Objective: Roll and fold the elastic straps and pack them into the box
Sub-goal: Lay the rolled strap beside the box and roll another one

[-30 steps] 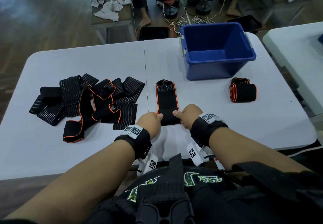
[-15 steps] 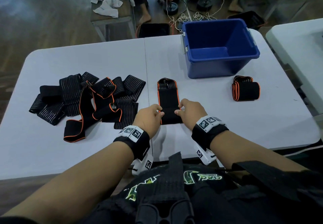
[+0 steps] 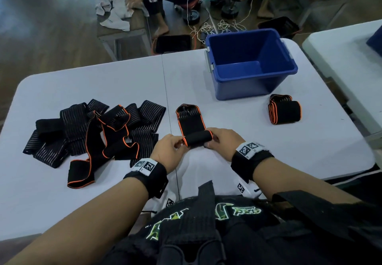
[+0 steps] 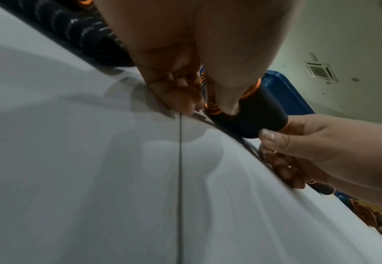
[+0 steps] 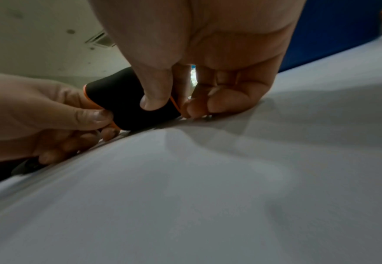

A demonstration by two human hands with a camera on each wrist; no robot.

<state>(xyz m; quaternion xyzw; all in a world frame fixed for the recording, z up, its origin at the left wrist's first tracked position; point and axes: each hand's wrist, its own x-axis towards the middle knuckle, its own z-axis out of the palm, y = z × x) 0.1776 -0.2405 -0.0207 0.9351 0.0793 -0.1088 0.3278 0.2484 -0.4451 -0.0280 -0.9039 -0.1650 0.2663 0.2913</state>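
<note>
A black elastic strap with orange edging (image 3: 189, 120) lies lengthwise on the white table (image 3: 103, 83), its near end rolled into a small cylinder (image 3: 197, 138). My left hand (image 3: 171, 151) pinches the roll's left end and my right hand (image 3: 222, 141) pinches its right end. The left wrist view shows the roll (image 4: 253, 114) under my left thumb, and the right wrist view shows the roll (image 5: 126, 105) under my right thumb. An open blue box (image 3: 251, 64) stands at the back right. One finished rolled strap (image 3: 284, 109) sits to the right of it.
A pile of several loose black straps (image 3: 95, 132) lies on the table's left half. Beyond the table another person sits at a bench with grey cloths (image 3: 115, 10), amid cables on the floor. A second white table (image 3: 347, 62) stands to the right.
Both hands have moved away from me along the strap, turning its near end over into a roll. The flat part of the strap is shorter now.
</note>
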